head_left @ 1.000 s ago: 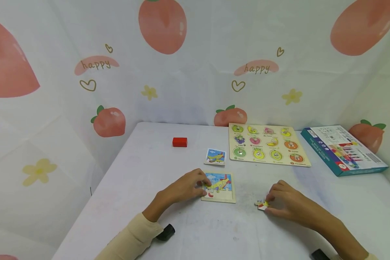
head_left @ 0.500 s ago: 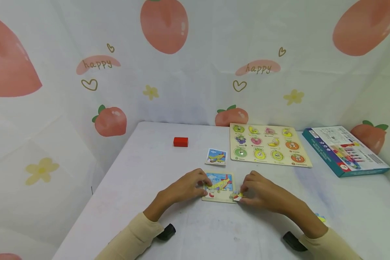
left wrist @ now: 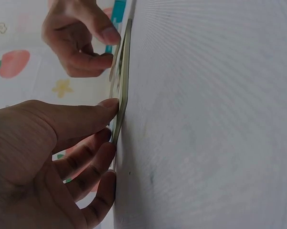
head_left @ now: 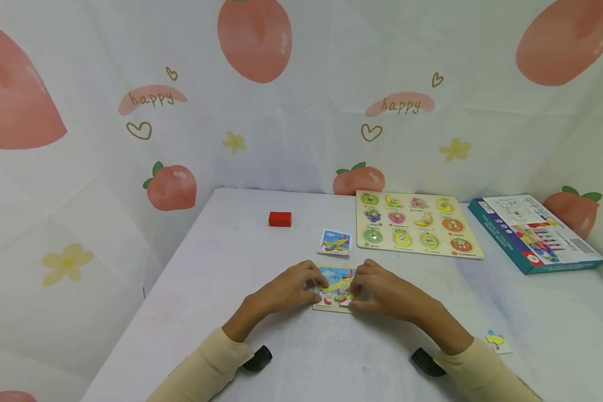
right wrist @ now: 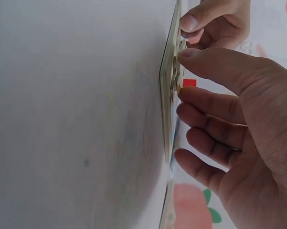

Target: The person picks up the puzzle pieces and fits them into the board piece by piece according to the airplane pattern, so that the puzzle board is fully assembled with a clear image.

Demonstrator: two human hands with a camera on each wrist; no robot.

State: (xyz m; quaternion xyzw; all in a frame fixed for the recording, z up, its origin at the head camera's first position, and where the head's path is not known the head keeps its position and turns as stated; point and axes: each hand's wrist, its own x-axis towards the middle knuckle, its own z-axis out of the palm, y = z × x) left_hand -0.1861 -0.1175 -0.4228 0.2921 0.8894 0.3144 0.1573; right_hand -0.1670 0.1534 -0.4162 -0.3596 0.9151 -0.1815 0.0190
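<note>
A small wooden jigsaw puzzle board (head_left: 331, 310) with an airplane picture lies mid-table. My left hand (head_left: 295, 286) holds it at the left side, thumb on the near-left corner and fingers along the edge. In the left wrist view the thumb (left wrist: 98, 113) rests at the board's rim. My right hand (head_left: 394, 293) pinches a puzzle piece (head_left: 344, 300) between thumb and fingers, over the board's lower right part. Seen edge-on in the right wrist view, that piece (right wrist: 175, 71) sits close over the board. The right hand hides the board's right side.
Behind the board lies a small airplane picture card (head_left: 334, 242). A red block (head_left: 280, 219) stands at the back left. Toward the back right are a fruit peg board (head_left: 469, 245) and a flat teal-edged box (head_left: 563, 234). One loose puzzle piece (head_left: 498, 341) lies beside the right sleeve.
My right hand has carried the puzzle piece leftward from the bare table onto the board. The left hand has stayed at the board's left side. The loose piece at right has come into sight.
</note>
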